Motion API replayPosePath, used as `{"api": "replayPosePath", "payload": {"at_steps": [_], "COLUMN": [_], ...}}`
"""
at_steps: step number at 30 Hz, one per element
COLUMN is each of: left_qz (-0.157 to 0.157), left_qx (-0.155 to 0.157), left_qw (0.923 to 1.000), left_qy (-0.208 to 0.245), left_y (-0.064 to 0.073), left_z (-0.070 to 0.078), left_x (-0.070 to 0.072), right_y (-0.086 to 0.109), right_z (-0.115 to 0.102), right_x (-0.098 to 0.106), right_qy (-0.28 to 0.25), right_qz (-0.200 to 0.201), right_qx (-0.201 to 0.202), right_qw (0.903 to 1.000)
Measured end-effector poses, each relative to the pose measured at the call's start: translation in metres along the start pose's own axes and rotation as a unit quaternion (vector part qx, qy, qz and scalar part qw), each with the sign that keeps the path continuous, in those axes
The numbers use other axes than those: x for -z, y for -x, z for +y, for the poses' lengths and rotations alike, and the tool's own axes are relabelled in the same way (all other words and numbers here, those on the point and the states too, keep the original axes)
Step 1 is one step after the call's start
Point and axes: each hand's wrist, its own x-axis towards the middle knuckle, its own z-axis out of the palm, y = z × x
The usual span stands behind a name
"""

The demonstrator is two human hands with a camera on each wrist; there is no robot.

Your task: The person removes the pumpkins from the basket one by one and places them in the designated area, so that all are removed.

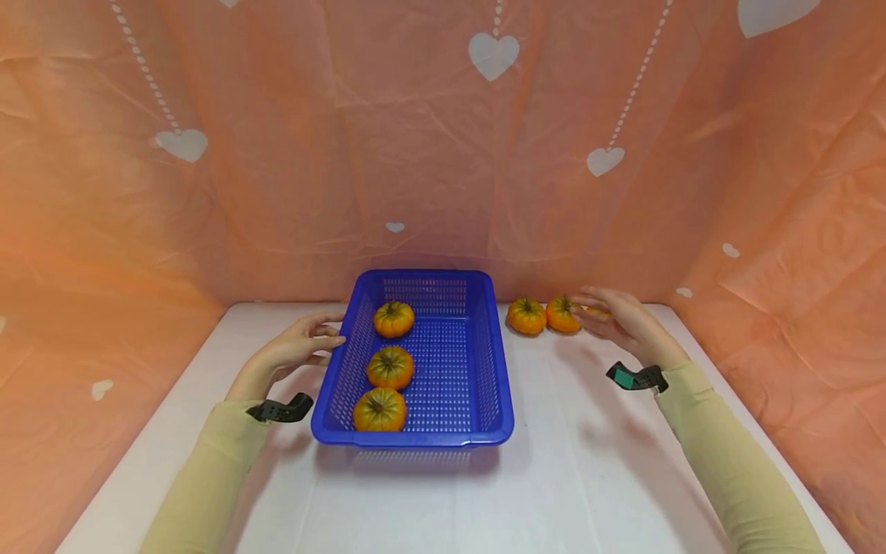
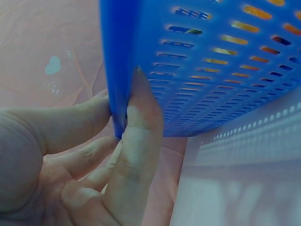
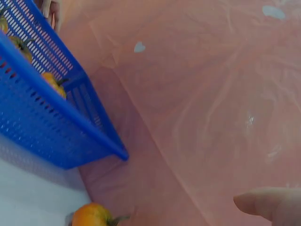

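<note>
A blue plastic basket (image 1: 487, 362) with slotted walls stands at the middle of the table. Three small orange pumpkins, one of them the front pumpkin (image 1: 380, 409), lie along its left side. My left hand (image 1: 299, 346) pinches the basket's left rim between thumb and fingers, plain in the left wrist view (image 2: 134, 155). Right of the basket, at the table's back, are two more pumpkins (image 1: 527, 316) (image 1: 563, 315). A further orange pumpkin (image 1: 599, 310) is mostly hidden by my right hand (image 1: 619, 323), which hovers there with fingers extended, holding nothing.
The white table (image 1: 554, 477) is closed in by orange cloth (image 1: 415, 154) with white hearts at the back and both sides. The basket's far end comes close to the back cloth. Each wrist carries a black band (image 1: 280, 409).
</note>
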Motion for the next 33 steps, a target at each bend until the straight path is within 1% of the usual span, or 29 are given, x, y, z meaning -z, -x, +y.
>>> {"api": "replayPosePath", "payload": {"at_steps": [3,6,8,10,13,20,23,30,33], "left_qz": [0.001,0.002,0.001,0.000,0.002,-0.001,0.001,-0.005,-0.005], "left_qx": [0.000,0.000,0.000,-0.001,0.001,0.000,0.000,-0.002,-0.003], "left_qw": [1.0000,1.0000,1.0000,1.0000,1.0000,1.0000,1.0000,1.0000,1.0000], "left_qy": [-0.002,-0.005,-0.008,-0.008,-0.008,-0.001,-0.001,-0.003,-0.004], "left_y": [0.000,0.001,0.001,0.002,0.002,0.002,0.001,0.001,0.001], "left_z": [0.000,0.001,0.001,0.001,0.001,0.002,0.002,0.001,0.001], "left_x": [0.000,0.000,0.000,0.001,0.001,0.001,0.000,0.000,0.000], "right_y": [-0.002,-0.005,-0.007,-0.009,-0.012,-0.019,-0.023,-0.034,-0.040], "right_z": [-0.007,-0.012,-0.015,-0.018,-0.022,-0.026,-0.027,-0.030,-0.029], "right_x": [-0.008,-0.016,-0.021,-0.026,-0.036,-0.058,-0.066,-0.087,-0.098], "right_qy": [0.000,-0.005,0.007,0.030,0.047,0.070,0.077,0.064,0.059], "right_qz": [-0.009,-0.025,-0.032,-0.037,-0.042,-0.044,-0.055,-0.096,-0.106], "right_qx": [0.004,0.021,0.031,0.041,0.049,0.062,0.065,0.072,0.074], "right_qw": [1.0000,0.9994,0.9990,0.9980,0.9968,0.9946,0.9934,0.9907,0.9898]}}
